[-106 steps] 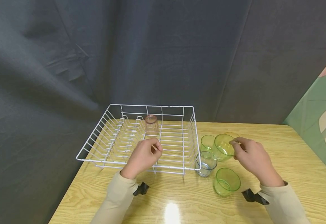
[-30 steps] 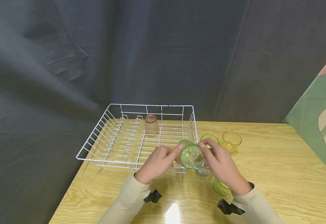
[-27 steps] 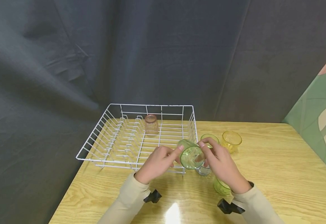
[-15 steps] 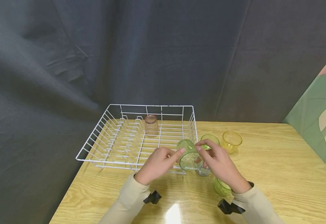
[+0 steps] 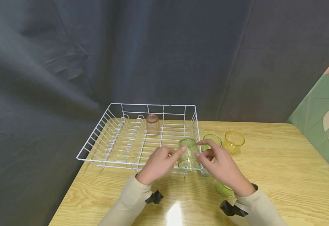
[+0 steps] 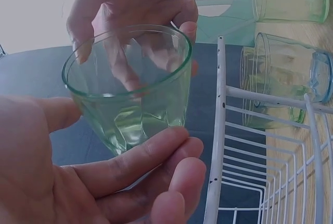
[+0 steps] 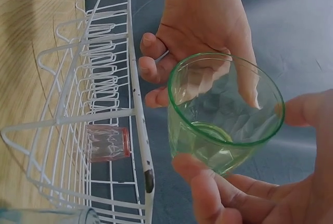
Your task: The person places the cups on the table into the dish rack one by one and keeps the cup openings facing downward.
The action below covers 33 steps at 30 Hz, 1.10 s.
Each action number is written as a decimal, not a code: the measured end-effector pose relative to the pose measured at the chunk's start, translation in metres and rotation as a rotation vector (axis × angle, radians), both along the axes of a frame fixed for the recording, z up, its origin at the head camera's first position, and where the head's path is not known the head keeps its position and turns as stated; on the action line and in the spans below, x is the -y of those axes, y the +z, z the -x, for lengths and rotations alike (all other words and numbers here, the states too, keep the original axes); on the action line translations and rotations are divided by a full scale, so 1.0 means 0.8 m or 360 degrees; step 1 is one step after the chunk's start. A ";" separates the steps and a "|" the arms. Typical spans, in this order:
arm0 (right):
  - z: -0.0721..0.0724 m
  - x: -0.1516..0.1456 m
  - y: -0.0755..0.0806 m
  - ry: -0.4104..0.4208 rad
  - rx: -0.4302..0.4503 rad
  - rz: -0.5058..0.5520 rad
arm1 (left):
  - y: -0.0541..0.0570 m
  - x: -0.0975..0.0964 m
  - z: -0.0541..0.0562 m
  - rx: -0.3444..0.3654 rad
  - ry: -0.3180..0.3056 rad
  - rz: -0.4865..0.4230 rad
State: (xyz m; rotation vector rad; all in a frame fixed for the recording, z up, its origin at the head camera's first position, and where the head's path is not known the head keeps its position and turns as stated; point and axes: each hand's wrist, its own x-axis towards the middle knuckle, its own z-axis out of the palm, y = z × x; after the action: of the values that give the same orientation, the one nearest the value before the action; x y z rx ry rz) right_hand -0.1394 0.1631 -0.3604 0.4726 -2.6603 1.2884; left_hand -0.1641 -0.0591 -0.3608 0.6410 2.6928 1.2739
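Note:
Between both hands, just above the front right corner of the white wire dish rack (image 5: pixel 116 162), a pale green glass (image 5: pixel 187 154) is held mouth down in the head view. My left hand (image 5: pixel 159 161) grips its left side, thumb in front and fingers behind. On the other side my right hand (image 5: pixel 222 164) holds it between thumb and index finger; in the right wrist view the thumb lies by the rim and a fingertip touches near the base. A pink glass (image 5: pixel 153 124) stands upside down in the rack's back half.
Right of the rack on the wooden table (image 5: pixel 280 163) stand a green glass (image 5: pixel 212 138) and a yellow glass (image 5: pixel 234 142). A bluish glass (image 5: pixel 205 171) and another green glass (image 5: pixel 223 189) are partly hidden by my right hand. A dark curtain (image 5: pixel 164 53) hangs behind.
My right hand has brought the green glass leftward from the other glasses, and my left hand has moved right to grip it. Its mouth has turned from facing me to facing down.

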 end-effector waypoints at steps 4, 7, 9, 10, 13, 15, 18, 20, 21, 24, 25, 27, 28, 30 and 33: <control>-0.001 -0.001 0.002 -0.0022 0.0035 0.0005 | 0.001 -0.001 0.000 -0.0033 -0.0010 0.0024; -0.001 -0.002 0.003 -0.0045 0.0076 0.0019 | 0.002 -0.001 -0.001 -0.0058 -0.0017 0.0046; 0.000 -0.002 0.002 -0.0052 0.0084 0.0018 | 0.002 -0.001 -0.002 -0.0061 -0.0020 0.0048; 0.000 -0.002 0.002 -0.0050 0.0079 0.0011 | 0.002 -0.001 -0.003 -0.0062 -0.0021 0.0047; 0.001 0.000 0.000 -0.0040 0.0051 -0.0012 | 0.003 -0.002 -0.004 -0.0059 -0.0022 0.0042; 0.001 0.000 -0.001 -0.0039 0.0032 -0.0038 | 0.003 -0.002 -0.004 -0.0061 -0.0023 0.0048; 0.001 0.001 -0.001 -0.0054 0.0023 -0.0069 | 0.003 -0.003 -0.004 -0.0050 -0.0024 0.0036; 0.000 0.002 -0.001 -0.0071 0.0026 -0.0085 | 0.003 -0.003 -0.004 -0.0031 -0.0016 0.0027; 0.000 0.002 0.000 -0.0077 0.0029 -0.0087 | 0.004 -0.003 -0.005 -0.0018 -0.0011 0.0018; 0.000 0.003 0.001 -0.0082 0.0045 -0.0075 | 0.003 -0.003 -0.005 0.0003 0.0013 -0.0008; 0.000 0.004 0.001 -0.0084 0.0049 -0.0073 | 0.002 -0.003 -0.005 0.0006 0.0018 -0.0018; 0.000 0.004 0.001 -0.0082 0.0052 -0.0071 | 0.001 -0.003 -0.004 0.0009 0.0024 -0.0033; -0.001 0.004 0.000 -0.0081 0.0052 -0.0072 | 0.001 -0.003 -0.004 0.0007 0.0026 -0.0039; -0.001 0.004 0.001 -0.0080 0.0052 -0.0077 | 0.001 -0.003 -0.003 0.0018 0.0022 -0.0049; -0.001 0.005 0.001 -0.0084 0.0055 -0.0086 | 0.002 -0.003 -0.003 0.0033 0.0017 -0.0056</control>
State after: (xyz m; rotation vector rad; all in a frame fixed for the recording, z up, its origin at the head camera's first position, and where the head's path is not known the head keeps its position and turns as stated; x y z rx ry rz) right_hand -0.1384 0.1593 -0.3595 0.3873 -2.7228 1.2237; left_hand -0.1614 -0.0565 -0.3591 0.6149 2.6667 1.3257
